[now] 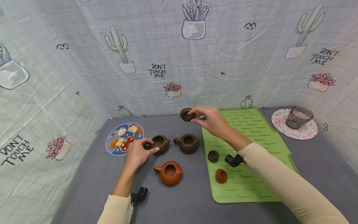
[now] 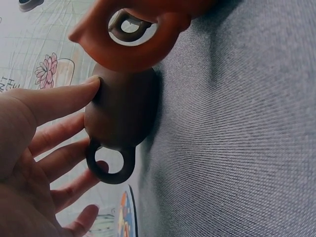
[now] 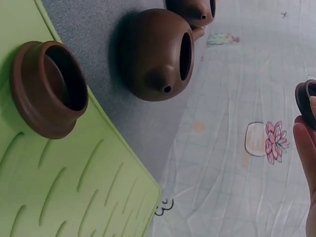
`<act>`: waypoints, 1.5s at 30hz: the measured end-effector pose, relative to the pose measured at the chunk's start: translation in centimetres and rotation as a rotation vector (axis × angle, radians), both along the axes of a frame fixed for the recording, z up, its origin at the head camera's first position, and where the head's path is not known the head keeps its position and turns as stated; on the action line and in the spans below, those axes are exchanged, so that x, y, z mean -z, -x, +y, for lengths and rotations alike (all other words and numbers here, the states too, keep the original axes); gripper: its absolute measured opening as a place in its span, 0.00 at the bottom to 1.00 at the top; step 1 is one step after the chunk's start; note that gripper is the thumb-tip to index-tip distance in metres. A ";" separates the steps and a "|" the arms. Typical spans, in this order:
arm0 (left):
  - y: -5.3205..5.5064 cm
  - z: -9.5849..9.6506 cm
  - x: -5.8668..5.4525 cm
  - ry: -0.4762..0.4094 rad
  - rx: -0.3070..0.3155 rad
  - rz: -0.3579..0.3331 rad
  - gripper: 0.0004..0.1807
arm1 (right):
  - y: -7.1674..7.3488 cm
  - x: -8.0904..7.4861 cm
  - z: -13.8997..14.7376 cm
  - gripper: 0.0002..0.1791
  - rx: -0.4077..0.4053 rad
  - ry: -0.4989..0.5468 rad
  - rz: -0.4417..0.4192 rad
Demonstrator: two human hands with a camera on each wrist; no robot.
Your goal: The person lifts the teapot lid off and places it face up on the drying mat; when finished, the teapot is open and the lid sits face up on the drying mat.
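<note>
My right hand is raised near the back cloth, pinching a small dark brown teapot lid between thumb and fingers. Lower and to the left, my left hand holds a lidless brown teapot from its handle side, thumb at the rim, fingers on the far side. That teapot sits on the grey table, its ring handle toward the fingers. A second dark brown teapot stands to its right, also lidless. In front is an orange-brown teapot with an uncovered opening.
A green ridged mat lies at the right, carrying a dark brown lid and an orange-brown lid. Behind the left hand is a blue round coaster. A grey glass stands on a pink coaster at far right.
</note>
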State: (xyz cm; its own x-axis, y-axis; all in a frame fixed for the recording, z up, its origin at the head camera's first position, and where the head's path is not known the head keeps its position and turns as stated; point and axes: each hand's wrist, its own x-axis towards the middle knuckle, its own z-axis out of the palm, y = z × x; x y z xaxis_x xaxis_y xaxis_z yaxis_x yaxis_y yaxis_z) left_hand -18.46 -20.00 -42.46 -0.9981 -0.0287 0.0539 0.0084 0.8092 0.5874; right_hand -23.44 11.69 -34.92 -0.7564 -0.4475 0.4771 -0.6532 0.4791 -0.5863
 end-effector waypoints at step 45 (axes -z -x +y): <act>0.2 -0.2 0.0 -0.018 -0.006 -0.008 0.17 | -0.5 4.7 5.8 0.15 0.078 -0.144 -0.156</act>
State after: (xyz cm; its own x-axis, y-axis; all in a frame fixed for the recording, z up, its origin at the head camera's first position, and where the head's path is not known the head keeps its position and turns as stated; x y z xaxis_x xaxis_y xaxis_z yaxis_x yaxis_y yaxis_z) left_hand -18.62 -20.24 -42.47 -0.9984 -0.0352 0.0450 -0.0011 0.7986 0.6019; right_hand -22.94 17.52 -39.60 -0.8509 -0.4403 0.2865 -0.5177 0.6107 -0.5992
